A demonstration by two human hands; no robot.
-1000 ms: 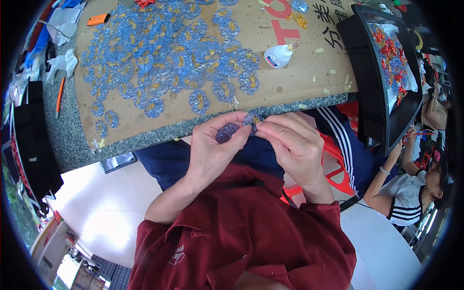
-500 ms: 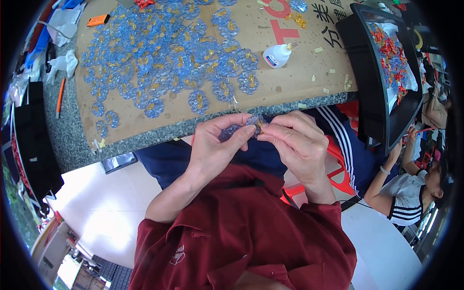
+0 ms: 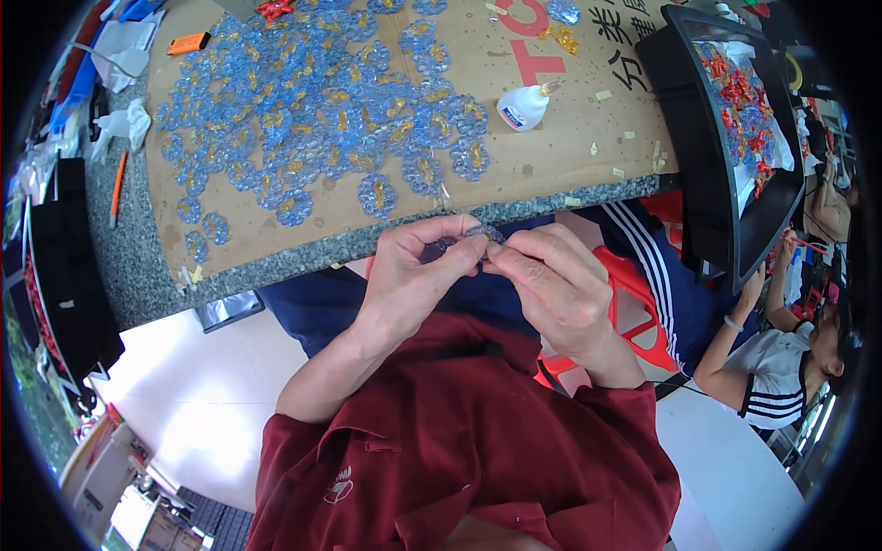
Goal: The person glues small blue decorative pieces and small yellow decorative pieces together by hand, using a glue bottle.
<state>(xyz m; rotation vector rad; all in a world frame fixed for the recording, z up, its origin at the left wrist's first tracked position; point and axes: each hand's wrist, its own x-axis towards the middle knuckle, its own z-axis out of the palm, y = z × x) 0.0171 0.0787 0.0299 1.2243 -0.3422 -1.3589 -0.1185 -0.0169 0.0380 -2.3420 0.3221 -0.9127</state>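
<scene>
My left hand (image 3: 413, 274) is closed on a translucent blue scalloped plastic piece (image 3: 485, 232), thumb on the near side and fingers behind. It is held just off the table's front edge, above my lap. My right hand (image 3: 562, 283) pinches at the right side of the same piece, its fingertips meeting my left thumb. Fingers cover much of the piece, so its centre cannot be made out. Many similar blue pieces with yellow centres (image 3: 377, 196) lie spread over the cardboard (image 3: 514, 197). A white squeeze bottle (image 3: 525, 107) with a narrow tip stands to their right.
A black bin (image 3: 684, 138) with red and blue plastic parts stands at the right. An orange box-shaped item (image 3: 188, 43) and an orange pencil-like stick (image 3: 118, 188) lie at the left. Yellow parts (image 3: 562, 39) rest far back. Another person (image 3: 772, 367) sits to the right.
My right hand has shifted slightly down and left, its fingers closer against the piece. A yellow bit that showed by the right fingertips is now hidden. My left hand has barely moved.
</scene>
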